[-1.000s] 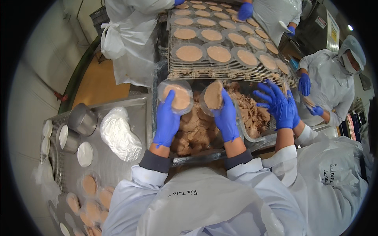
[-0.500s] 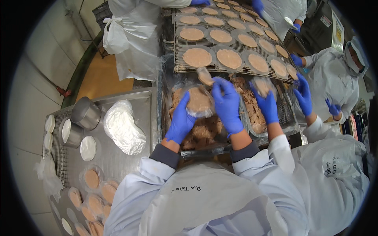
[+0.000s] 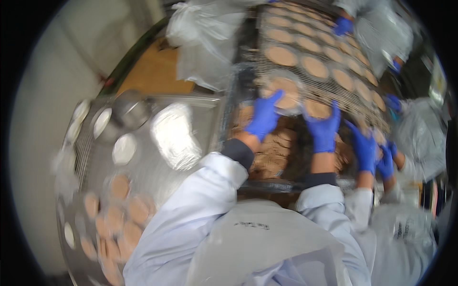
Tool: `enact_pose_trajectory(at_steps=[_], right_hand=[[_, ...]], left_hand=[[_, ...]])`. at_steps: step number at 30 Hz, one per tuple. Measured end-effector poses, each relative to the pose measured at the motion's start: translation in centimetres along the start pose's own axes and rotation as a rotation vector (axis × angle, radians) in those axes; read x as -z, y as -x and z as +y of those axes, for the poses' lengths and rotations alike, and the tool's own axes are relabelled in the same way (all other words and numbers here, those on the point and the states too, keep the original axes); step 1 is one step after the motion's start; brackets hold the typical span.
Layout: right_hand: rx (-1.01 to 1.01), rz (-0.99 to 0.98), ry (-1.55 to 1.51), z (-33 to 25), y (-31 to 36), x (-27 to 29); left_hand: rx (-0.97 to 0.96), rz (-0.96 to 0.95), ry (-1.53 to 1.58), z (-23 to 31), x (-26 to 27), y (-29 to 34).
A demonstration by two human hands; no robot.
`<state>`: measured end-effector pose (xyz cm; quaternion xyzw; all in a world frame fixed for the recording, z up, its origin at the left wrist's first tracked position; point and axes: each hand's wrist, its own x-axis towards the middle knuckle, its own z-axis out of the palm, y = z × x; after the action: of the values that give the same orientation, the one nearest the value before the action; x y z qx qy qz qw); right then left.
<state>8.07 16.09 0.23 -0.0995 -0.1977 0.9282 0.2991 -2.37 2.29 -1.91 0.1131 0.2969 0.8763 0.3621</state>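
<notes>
Both my hands wear blue gloves and reach to the near edge of the wire rack (image 3: 274, 71). My left hand (image 3: 264, 117) grips the near-left rim of a round, pinkish meat patty (image 3: 287, 94) on clear plastic film. To its right, my right hand (image 3: 323, 131) has thumb and fingers at opposite sides of another meat patty (image 3: 317, 109). Motion blur hides how firmly each is held. Below my hands lies a plastic-lined tub of brownish meat mass (image 3: 272, 152). Rows of similar patties cover the rack beyond.
A metal tray table (image 3: 143, 167) at left carries a white plastic-wrapped bundle (image 3: 175, 136), metal ring cups (image 3: 131, 112), white discs (image 3: 124, 149) and several loose patties (image 3: 114, 219). Co-workers' gloved hands (image 3: 365, 150) work close on my right; another co-worker's apron (image 3: 205, 43) stands far left.
My hands have moved forward from above the tub to the rack's near edge, left hand with its patty. The small piece in my right hand no longer shows. The whole view has shifted.
</notes>
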Motion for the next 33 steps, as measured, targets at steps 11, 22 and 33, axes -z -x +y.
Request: enact_pose_trajectory(at_steps=[11,22,33], right_hand=[[-0.454,-0.012,0.273,8.9,3.0,4.5],[0.485,-0.108,0.671,2.4,5.3,-8.8],[1.002,-0.086,2.198,0.3,-0.3,-0.2]], left_hand=[[-0.566,0.997,-0.774,17.9,17.2,28.9],[-0.479,0.856,-1.093,22.5,22.8,23.1],[0.152,-0.078,0.169,1.0,-0.3,1.4]])
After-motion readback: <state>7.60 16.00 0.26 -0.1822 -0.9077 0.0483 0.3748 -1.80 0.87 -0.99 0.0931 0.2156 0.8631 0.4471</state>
